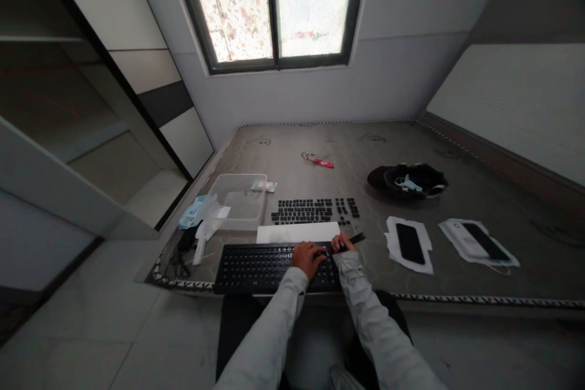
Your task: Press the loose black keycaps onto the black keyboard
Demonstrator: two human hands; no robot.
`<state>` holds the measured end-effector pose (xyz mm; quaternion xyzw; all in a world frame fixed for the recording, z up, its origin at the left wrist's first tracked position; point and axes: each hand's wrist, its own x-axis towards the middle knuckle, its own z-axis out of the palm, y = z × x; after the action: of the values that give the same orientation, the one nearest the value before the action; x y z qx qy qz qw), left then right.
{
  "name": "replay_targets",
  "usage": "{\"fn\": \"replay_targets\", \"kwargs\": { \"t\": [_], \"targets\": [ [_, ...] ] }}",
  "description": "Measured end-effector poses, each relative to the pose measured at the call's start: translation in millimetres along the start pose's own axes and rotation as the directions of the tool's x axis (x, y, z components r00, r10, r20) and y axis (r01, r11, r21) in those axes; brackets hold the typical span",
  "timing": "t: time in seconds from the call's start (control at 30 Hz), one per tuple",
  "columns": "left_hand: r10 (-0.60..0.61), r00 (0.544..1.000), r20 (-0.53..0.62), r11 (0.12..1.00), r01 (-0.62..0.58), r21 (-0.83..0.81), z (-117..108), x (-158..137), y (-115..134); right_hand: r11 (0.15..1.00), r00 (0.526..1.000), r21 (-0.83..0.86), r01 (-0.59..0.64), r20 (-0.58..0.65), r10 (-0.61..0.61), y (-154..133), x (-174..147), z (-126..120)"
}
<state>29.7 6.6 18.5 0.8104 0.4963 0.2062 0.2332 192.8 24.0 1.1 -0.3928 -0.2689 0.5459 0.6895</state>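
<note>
A black keyboard (256,268) lies at the front edge of the mattress, its deck showing rows of bare key positions. My left hand (307,258) rests over its right part, fingers bent and drawn together; whatever is between them is too small to make out. Close beside it, my right hand (342,243) is closed around a slim black tool (358,237), whose end sticks out to the right; its working tip is hidden. Behind the keyboard lies a white sheet (297,233). Past that, loose black keycaps (304,211) are laid out in rows like a keyboard layout.
At left stand a clear plastic box (233,219), blue-and-white wrappers (194,213) and a dark cable (179,263). A red packet (323,163) lies farther back. To the right are a dark cap-like item (406,181), a black phone (410,244) on white cloth and a white device (470,239).
</note>
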Motion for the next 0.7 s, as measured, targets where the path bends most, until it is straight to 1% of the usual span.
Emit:
{"fn": "replay_targets", "kwargs": {
  "t": [0.13,0.23,0.4,0.53,0.7],
  "targets": [
    [0.005,1.000,0.000,1.000,-0.005,0.007,3.1,0.7,-3.7,0.999,1.000,0.048,0.006,0.001,-0.006,5.5,-0.2,5.4],
    [0.012,1.000,0.006,1.000,-0.012,0.020,4.6,1.0,-5.7,0.999,1.000,0.045,-0.010,0.004,0.010,9.8,0.4,5.5],
    [0.019,1.000,0.018,1.000,-0.019,0.020,4.1,1.2,-5.1,0.999,0.999,-0.043,-0.013,0.047,0.015,13.2,1.0,5.3],
    [0.000,0.999,0.045,0.999,-0.002,0.043,1.6,1.7,-2.4,0.995,0.998,-0.099,-0.001,0.058,0.007,12.2,1.6,13.5],
    [-0.007,0.997,0.071,0.993,-0.002,0.118,0.8,1.0,-0.5,0.981,1.000,-0.196,0.005,0.023,0.000,10.9,-2.4,27.4]
  ]
}}
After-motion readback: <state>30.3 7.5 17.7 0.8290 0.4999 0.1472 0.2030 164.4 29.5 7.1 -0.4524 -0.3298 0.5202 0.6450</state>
